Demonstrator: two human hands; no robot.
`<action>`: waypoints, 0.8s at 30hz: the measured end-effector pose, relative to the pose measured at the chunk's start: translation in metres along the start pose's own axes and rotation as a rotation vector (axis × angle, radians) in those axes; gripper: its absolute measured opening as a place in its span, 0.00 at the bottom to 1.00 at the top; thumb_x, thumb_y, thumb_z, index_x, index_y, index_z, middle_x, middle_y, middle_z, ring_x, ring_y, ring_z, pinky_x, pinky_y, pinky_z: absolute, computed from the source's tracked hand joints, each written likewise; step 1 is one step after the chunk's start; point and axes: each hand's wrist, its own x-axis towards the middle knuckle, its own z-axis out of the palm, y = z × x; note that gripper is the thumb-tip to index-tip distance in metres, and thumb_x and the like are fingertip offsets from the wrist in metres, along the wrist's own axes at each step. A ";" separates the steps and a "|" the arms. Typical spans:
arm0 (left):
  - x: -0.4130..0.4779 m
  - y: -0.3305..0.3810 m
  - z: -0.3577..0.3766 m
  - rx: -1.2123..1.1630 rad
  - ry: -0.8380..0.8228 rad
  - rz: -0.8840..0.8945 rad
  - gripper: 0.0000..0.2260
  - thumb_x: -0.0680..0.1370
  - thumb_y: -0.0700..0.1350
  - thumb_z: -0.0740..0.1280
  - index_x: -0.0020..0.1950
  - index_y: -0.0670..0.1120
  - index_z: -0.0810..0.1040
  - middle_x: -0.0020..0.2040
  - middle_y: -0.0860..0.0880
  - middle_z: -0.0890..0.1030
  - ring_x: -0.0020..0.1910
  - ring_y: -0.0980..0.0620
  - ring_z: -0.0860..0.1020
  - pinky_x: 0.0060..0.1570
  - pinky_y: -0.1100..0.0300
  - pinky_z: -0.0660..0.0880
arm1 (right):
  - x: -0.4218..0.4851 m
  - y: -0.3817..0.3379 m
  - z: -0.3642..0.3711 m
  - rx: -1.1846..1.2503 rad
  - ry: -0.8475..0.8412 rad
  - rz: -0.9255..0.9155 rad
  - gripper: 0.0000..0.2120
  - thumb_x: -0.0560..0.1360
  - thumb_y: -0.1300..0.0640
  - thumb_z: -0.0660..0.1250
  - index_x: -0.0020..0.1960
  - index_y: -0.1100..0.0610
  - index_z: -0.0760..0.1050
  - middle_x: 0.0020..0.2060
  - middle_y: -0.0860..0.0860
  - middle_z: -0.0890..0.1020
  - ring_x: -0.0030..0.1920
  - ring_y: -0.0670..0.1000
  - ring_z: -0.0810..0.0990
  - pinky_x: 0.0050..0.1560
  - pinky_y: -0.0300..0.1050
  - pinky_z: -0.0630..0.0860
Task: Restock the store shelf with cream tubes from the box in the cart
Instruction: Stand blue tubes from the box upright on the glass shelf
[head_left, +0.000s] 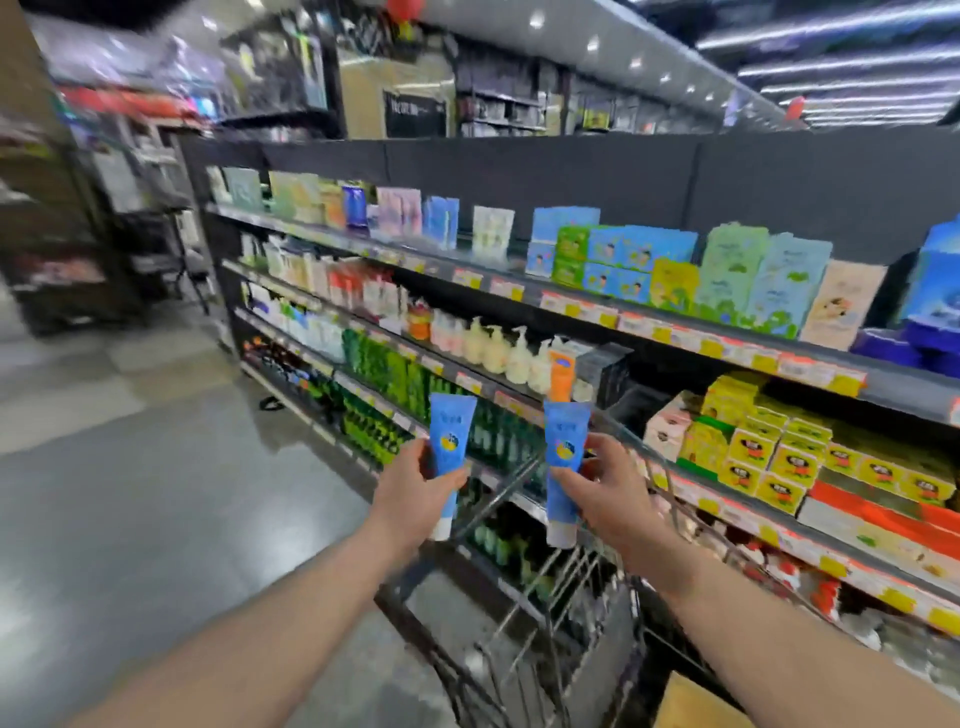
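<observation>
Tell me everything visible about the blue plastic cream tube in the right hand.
The blue plastic cream tube looks glossy, with a flat crimped end on top, a round yellow-and-dark emblem at mid-body and a whitish cap at the bottom. It stands roughly upright, cap down, above the wire cart. The right hand grips its lower half, thumb across the front. Its print is too blurred to read.
</observation>
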 end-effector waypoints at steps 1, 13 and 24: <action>0.002 -0.003 -0.028 -0.015 0.021 0.009 0.10 0.73 0.40 0.71 0.51 0.44 0.74 0.46 0.45 0.80 0.42 0.48 0.77 0.38 0.57 0.73 | 0.002 -0.013 0.025 0.004 -0.020 -0.014 0.13 0.75 0.59 0.68 0.57 0.51 0.69 0.45 0.51 0.79 0.42 0.50 0.79 0.34 0.38 0.72; 0.040 -0.043 -0.227 -0.151 0.172 -0.016 0.08 0.74 0.38 0.69 0.49 0.46 0.73 0.46 0.44 0.78 0.42 0.47 0.76 0.43 0.55 0.73 | 0.020 -0.108 0.227 -0.001 -0.121 -0.066 0.15 0.75 0.58 0.68 0.57 0.49 0.66 0.44 0.47 0.76 0.48 0.54 0.80 0.50 0.54 0.79; 0.147 -0.074 -0.296 -0.132 0.228 -0.025 0.13 0.74 0.42 0.70 0.57 0.44 0.74 0.49 0.47 0.79 0.48 0.46 0.78 0.49 0.51 0.76 | 0.131 -0.124 0.339 -0.008 -0.177 -0.077 0.19 0.75 0.59 0.69 0.61 0.51 0.67 0.46 0.49 0.78 0.46 0.52 0.79 0.45 0.49 0.77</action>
